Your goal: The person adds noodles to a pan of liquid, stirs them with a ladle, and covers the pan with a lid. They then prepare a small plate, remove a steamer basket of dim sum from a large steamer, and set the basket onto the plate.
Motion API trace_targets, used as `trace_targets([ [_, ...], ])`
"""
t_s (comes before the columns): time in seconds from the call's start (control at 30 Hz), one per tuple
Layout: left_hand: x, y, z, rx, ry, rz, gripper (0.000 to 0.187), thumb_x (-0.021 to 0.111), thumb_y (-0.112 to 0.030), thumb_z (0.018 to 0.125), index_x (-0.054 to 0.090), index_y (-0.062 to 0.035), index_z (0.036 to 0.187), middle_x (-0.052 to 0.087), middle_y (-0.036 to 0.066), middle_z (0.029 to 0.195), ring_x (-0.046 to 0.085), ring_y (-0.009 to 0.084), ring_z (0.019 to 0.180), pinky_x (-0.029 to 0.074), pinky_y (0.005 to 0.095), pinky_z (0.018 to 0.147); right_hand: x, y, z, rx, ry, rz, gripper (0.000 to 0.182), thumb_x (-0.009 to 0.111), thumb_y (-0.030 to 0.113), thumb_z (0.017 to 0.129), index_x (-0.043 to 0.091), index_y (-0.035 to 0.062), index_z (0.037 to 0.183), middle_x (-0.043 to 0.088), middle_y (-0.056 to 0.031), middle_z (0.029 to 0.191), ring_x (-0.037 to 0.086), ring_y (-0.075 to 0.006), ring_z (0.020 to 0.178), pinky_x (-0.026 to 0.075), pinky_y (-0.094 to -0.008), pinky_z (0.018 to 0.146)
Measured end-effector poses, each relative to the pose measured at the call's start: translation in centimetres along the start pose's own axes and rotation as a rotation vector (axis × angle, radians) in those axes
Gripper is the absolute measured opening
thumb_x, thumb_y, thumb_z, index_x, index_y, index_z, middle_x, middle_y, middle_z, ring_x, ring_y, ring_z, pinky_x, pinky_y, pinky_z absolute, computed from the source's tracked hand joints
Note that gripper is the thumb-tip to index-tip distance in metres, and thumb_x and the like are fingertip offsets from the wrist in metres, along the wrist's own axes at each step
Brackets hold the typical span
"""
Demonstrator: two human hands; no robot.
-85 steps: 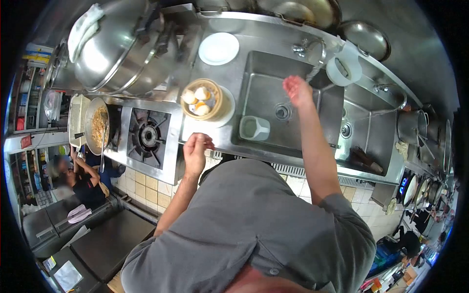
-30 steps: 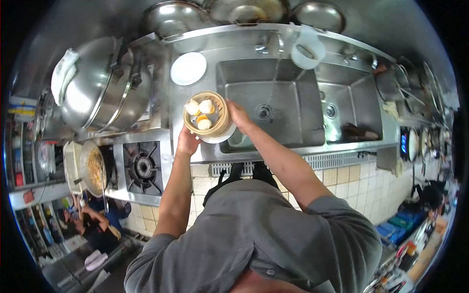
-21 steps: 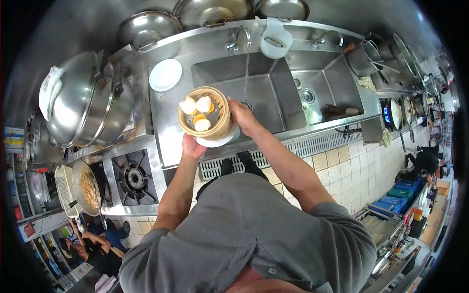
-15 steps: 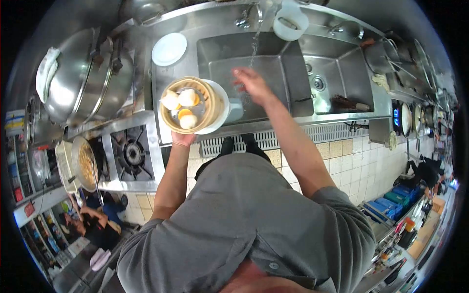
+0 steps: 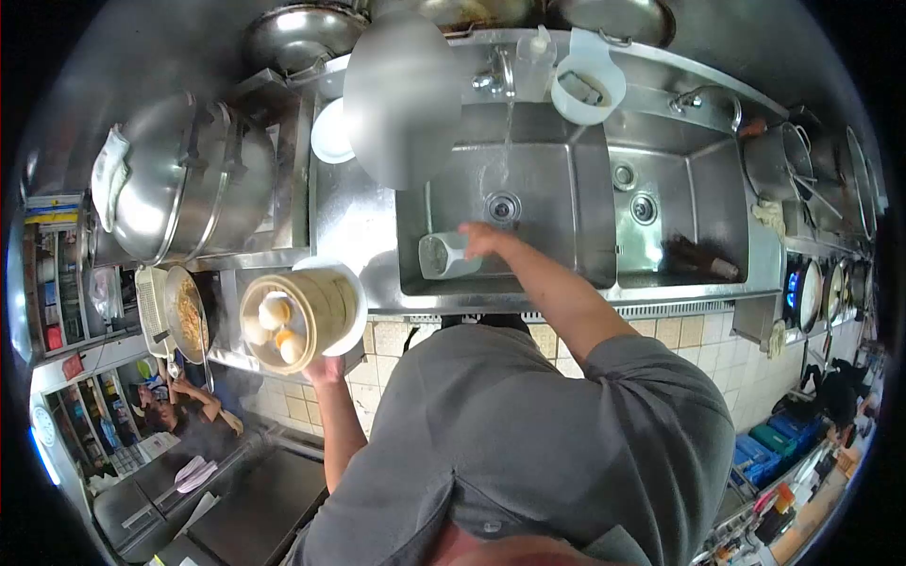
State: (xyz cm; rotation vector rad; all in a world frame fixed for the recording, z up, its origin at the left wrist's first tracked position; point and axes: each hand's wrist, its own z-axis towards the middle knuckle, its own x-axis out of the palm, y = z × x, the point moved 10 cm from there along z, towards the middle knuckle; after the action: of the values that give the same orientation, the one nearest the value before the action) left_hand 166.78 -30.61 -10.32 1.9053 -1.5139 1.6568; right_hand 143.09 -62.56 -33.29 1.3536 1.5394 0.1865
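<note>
My left hand (image 5: pixel 326 370) holds a white plate (image 5: pixel 356 307) from below, at the near left of the counter. A round bamboo steamer (image 5: pixel 330 316) stands on that plate, tilted in view. Inside it lie several white buns (image 5: pixel 276 313) with orange pieces among them. Over the near left part of the large sink (image 5: pixel 566 160), my right hand (image 5: pixel 483 239) is closed on the side of a pale plastic jug (image 5: pixel 439 257). The jug's mouth faces left, and the fingers behind it are partly hidden.
Water runs from a tap (image 5: pixel 503 71) into the sink. A white scoop-shaped container (image 5: pixel 587 90) hangs at the back rim. Large steel pots (image 5: pixel 151 189) stand left, above a wok of food (image 5: pixel 187 316). A blurred grey patch covers the back left counter. Another person (image 5: pixel 179 401) is at lower left.
My left hand has carried the plate and steamer left and nearer to me. My right hand, empty under the water before, has come down and taken hold of the jug. The view has shifted.
</note>
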Motion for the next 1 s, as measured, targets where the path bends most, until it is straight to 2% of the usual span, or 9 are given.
trace_targets([
  [0.17, 2.1, 1.4, -2.0, 0.037, 0.061, -0.050, 0.069, 0.056, -0.044, 0.097, 0.037, -0.0019, 0.148, 0.040, 0.022, 0.151, 0.039, 0.0398, 0.139, 0.037, 0.0611, 0.112, -19.9, -1.1, 7.5, 0.120, -0.945, 1.113, 0.057, 0.066, 0.018, 0.086, 0.048, 0.0034, 0.137, 0.061, -0.0180, 0.128, 0.058, -0.0332, 0.118, 0.049, -0.0459, 0.098],
  [0.33, 4.2, 2.7, -3.5, 0.012, 0.065, -0.211, 0.069, 0.059, -0.041, 0.096, 0.038, -0.0022, 0.148, 0.036, 0.023, 0.153, 0.035, 0.0430, 0.140, 0.035, 0.0649, 0.111, -28.8, 3.6, 10.7, 0.521, -1.085, 1.992, 0.078, 0.069, 0.008, 0.085, 0.016, 0.0119, 0.142, 0.052, -0.0173, 0.126, 0.062, -0.0307, 0.095, 0.059, -0.0478, 0.069],
  [0.43, 4.8, 2.8, -4.6, 0.059, 0.094, -0.076, 0.068, 0.060, -0.041, 0.096, 0.039, -0.0037, 0.148, 0.038, 0.021, 0.153, 0.036, 0.0402, 0.141, 0.032, 0.0625, 0.115, -29.7, 4.3, 12.1, 0.256, -0.935, 2.367, 0.091, 0.071, 0.005, 0.082, 0.002, 0.0130, 0.141, 0.052, -0.0197, 0.118, 0.063, -0.0292, 0.084, 0.061, -0.0423, 0.063],
  [0.57, 4.3, 3.5, -5.6, 0.030, 0.049, -0.031, 0.066, 0.060, -0.042, 0.095, 0.042, -0.0043, 0.147, 0.043, 0.020, 0.150, 0.039, 0.0400, 0.139, 0.034, 0.0603, 0.114, -26.7, 0.9, 14.3, -0.034, -0.808, 2.226, 0.063, 0.074, 0.010, 0.083, 0.031, 0.0052, 0.129, 0.056, -0.0172, 0.106, 0.064, -0.0283, 0.065, 0.059, -0.0378, 0.054],
  [0.63, 4.0, 3.9, -5.2, -0.011, 0.127, -0.028, 0.065, 0.063, -0.040, 0.093, 0.046, -0.0044, 0.145, 0.045, 0.020, 0.149, 0.041, 0.0386, 0.138, 0.036, 0.0582, 0.114, -25.0, 3.5, 11.4, 0.146, -0.684, 1.783, 0.048, 0.075, 0.012, 0.082, 0.046, 0.0029, 0.120, 0.061, -0.0160, 0.100, 0.065, -0.0281, 0.063, 0.057, -0.0367, 0.048],
  [0.7, 0.4, 3.5, -4.0, -0.119, 0.184, -0.037, 0.067, 0.064, -0.041, 0.092, 0.045, -0.0036, 0.145, 0.044, 0.020, 0.149, 0.040, 0.0385, 0.139, 0.035, 0.0588, 0.114, -22.5, 7.2, 9.4, -0.058, -0.706, 1.478, 0.025, 0.070, 0.014, 0.084, 0.061, 0.0016, 0.103, 0.067, -0.0141, 0.080, 0.067, -0.0241, 0.057, 0.053, -0.0353, 0.043],
  [0.73, 0.5, 3.7, -3.8, -0.198, 0.229, -0.019, 0.069, 0.065, -0.041, 0.092, 0.044, -0.0031, 0.145, 0.044, 0.020, 0.149, 0.040, 0.0385, 0.139, 0.034, 0.0591, 0.114, -18.9, 8.8, 10.1, -0.062, -0.389, 1.290, 0.021, 0.069, 0.016, 0.083, 0.063, 0.0028, 0.098, 0.066, -0.0118, 0.076, 0.067, -0.0225, 0.056, 0.052, -0.0354, 0.043],
  [0.83, 0.3, 3.0, -1.6, -0.306, 0.286, 0.057, 0.067, 0.055, -0.042, 0.098, 0.039, -0.0004, 0.148, 0.040, 0.020, 0.152, 0.036, 0.0401, 0.141, 0.030, 0.0623, 0.114, -10.8, 12.2, 1.9, -0.119, -0.250, 1.169, 0.029, 0.069, 0.023, 0.088, 0.061, 0.0057, 0.110, 0.067, -0.0068, 0.084, 0.067, -0.0188, 0.063, 0.052, -0.0340, 0.047],
  [1.0, 0.1, 3.1, 4.2, -0.538, 0.400, 0.179, 0.061, 0.057, -0.043, 0.097, 0.047, -0.0052, 0.143, 0.048, 0.018, 0.147, 0.047, 0.0372, 0.134, 0.035, 0.0584, 0.114, -0.7, 8.4, -21.1, 0.029, -0.484, 1.527, 0.034, 0.065, 0.026, 0.095, 0.057, 0.0116, 0.126, 0.066, -0.0051, 0.104, 0.068, -0.0181, 0.081, 0.055, -0.0326, 0.063],
])
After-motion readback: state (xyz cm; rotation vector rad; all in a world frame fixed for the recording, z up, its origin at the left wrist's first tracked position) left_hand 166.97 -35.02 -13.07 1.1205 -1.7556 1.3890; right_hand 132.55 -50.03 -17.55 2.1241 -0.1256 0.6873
